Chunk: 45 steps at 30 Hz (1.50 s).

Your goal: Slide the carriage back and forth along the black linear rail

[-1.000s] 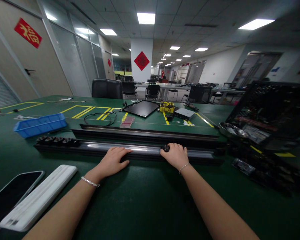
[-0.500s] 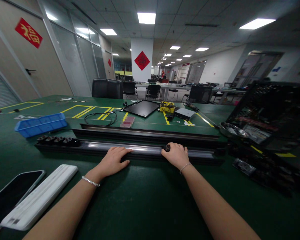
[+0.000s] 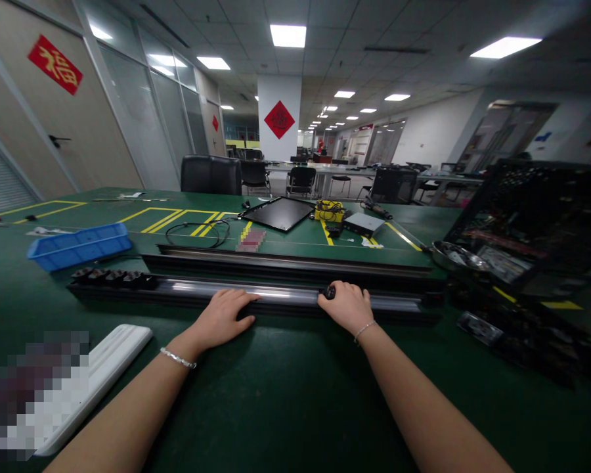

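Observation:
A long black metal rail [image 3: 276, 297] lies across the green table in front of me, with a second long rail [image 3: 285, 263] just behind it. My left hand [image 3: 224, 316] rests on the near rail's middle, fingers laid over its top and thumb underneath on the front side. My right hand [image 3: 347, 306] is closed on a small black knob [image 3: 330, 291] that sits on the rail. A row of small black parts [image 3: 113, 277] sits on the rail's left end.
A blue plastic bin [image 3: 79, 244] stands at the left. A white flat bar [image 3: 98, 371] lies at the near left. A dark tray rack [image 3: 536, 223] and a metal bowl [image 3: 458, 257] crowd the right. A black panel [image 3: 278, 213], cable and boxes lie farther back.

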Each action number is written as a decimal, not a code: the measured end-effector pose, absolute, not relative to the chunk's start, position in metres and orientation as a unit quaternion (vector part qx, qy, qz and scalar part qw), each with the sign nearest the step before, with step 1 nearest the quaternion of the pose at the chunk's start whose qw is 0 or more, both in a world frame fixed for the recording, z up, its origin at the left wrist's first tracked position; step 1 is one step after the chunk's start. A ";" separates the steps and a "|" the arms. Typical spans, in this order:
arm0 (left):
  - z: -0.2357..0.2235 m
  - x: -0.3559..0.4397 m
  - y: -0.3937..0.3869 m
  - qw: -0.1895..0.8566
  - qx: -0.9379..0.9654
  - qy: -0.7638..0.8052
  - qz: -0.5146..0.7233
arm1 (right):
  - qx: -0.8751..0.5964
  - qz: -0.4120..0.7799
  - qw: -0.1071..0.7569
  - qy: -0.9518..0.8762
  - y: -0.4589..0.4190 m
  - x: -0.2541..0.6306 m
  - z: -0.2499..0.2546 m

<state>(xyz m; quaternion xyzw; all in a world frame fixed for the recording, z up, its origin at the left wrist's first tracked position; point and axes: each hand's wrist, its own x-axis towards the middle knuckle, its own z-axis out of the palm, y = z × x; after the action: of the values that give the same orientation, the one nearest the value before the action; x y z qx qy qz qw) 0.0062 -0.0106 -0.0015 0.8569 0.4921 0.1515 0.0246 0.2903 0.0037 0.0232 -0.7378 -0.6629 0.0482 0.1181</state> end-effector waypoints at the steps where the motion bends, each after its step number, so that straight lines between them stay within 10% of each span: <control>1: -0.001 0.006 -0.011 0.025 0.857 0.493 0.151 | -0.738 0.047 0.117 -0.663 0.003 0.291 0.023; 45: 0.001 0.008 -0.012 0.018 0.857 0.496 0.139 | -0.734 0.049 0.113 -0.668 0.008 0.296 0.022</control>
<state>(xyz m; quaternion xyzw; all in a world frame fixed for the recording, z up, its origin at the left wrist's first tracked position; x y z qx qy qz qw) 0.0077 -0.0122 0.0014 0.8571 0.4958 0.1388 0.0178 0.2958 0.0076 0.0221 -0.7335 -0.6685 0.0494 0.1125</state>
